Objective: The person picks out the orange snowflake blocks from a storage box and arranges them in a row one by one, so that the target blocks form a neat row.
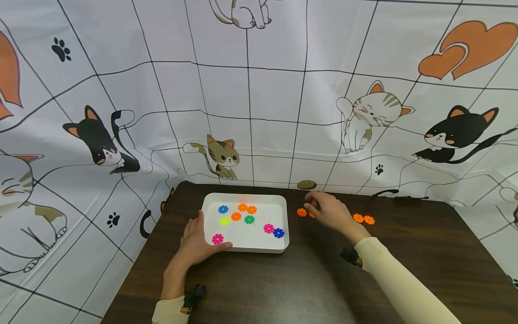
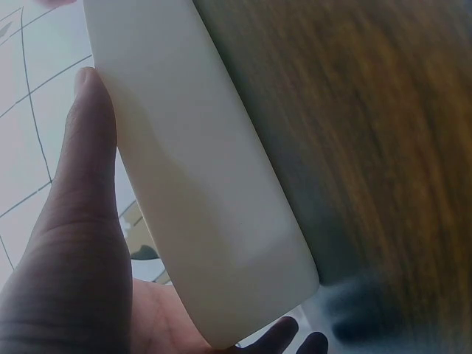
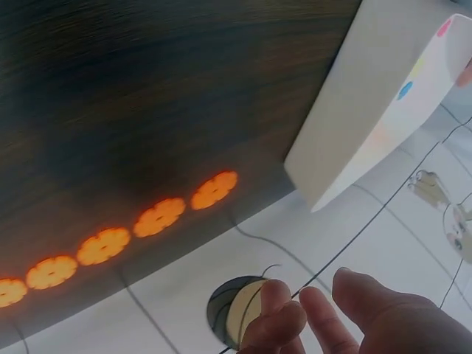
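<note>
A white rectangular tray [image 1: 244, 236] lies on the table, with several notched, flower-shaped plastic discs in orange, pink, blue, green and yellow in it. My left hand [image 1: 194, 243] grips the tray's near left corner, thumb along the near wall [image 2: 199, 169] and fingers at the left side. Right of the tray, my right hand [image 1: 329, 213] hovers over a row of orange discs [image 1: 301, 212], partly hiding them. The right wrist view shows the row of separate orange discs [image 3: 103, 245] in full. There, the fingers [image 3: 280, 324] are bent and the thumb stands apart, nothing visible between them.
The dark wood table [image 1: 259, 288] ends at the back against a white sheet [image 1: 275, 90] printed with cats and grid lines. Two orange discs [image 1: 363, 219] of the row lie right of the right hand. Dark wrist straps are on both arms.
</note>
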Motion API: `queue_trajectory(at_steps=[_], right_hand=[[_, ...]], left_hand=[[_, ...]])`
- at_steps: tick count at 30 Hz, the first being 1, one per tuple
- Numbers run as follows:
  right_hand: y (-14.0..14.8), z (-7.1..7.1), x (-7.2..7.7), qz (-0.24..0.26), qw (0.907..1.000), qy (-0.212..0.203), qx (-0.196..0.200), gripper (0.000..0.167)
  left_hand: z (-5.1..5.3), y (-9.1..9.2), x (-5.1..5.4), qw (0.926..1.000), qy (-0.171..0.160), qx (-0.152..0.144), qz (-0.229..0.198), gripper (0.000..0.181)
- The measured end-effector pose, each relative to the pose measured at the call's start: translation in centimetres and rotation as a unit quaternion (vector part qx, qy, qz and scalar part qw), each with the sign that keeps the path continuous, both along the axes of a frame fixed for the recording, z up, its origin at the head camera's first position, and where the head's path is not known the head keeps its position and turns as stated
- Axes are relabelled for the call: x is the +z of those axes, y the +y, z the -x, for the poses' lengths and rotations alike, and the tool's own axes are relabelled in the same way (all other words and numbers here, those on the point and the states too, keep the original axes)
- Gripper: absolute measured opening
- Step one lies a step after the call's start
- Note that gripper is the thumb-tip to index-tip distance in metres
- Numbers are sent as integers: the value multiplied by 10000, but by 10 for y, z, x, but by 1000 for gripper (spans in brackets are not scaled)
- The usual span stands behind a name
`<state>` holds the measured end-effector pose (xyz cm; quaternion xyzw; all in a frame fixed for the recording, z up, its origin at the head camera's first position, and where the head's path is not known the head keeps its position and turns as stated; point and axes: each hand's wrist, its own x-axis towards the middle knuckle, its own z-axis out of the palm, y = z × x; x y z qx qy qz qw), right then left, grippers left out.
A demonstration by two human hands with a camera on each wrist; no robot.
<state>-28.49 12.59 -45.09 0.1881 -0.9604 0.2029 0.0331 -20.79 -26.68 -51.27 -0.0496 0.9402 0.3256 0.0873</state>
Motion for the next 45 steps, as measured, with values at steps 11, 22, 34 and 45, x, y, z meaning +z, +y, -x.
queue_trajectory(at_steps=[11, 22, 34, 45], right_hand=[[-31, -1, 0, 51, 9997, -176, 141, 28], [-63, 2, -3, -148, 9986, -259, 440, 31], [-85, 6, -7, -297, 9975, -422, 486, 31], [-101, 11, -10, -420, 9962, -472, 602, 32]], left_hand=[[0, -1, 0, 10000, 2, 2, -24, 147], [0, -2, -2, 10000, 0, 5, 18, 147], [1, -1, -2, 10000, 15, 9, -21, 147], [1, -1, -3, 10000, 28, 36, 11, 146]])
